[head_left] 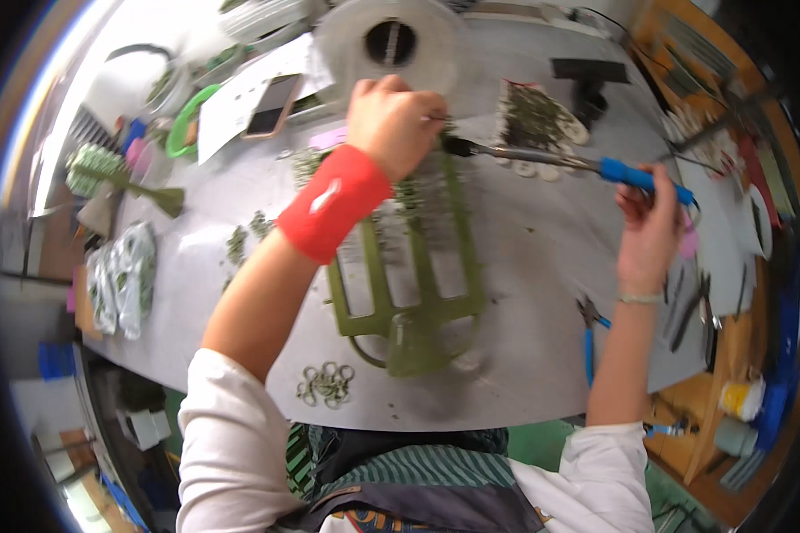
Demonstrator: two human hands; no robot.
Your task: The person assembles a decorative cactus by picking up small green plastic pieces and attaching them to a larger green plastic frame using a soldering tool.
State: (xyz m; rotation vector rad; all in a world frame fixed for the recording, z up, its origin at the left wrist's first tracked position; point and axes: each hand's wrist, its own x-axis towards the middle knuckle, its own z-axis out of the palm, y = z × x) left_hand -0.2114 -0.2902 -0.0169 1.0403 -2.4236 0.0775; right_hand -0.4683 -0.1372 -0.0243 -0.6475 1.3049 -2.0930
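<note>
My left hand, with a red wristband on its arm, is closed in a pinch above the far end of a green pronged frame. Something small and dark shows at its fingertips, too blurred to name. In my right hand is the blue handle of what looks like a soldering iron. Its metal shaft points left, the dark tip close to my left fingers and the frame's far right prong. Small grey-green pieces line the prongs, partly hidden by my left hand and forearm.
A pile of green rings lies near the table's front edge. Blue-handled pliers lie by my right forearm. Toward the back are a glove, a phone on papers and a round translucent container. Plastic bags sit left.
</note>
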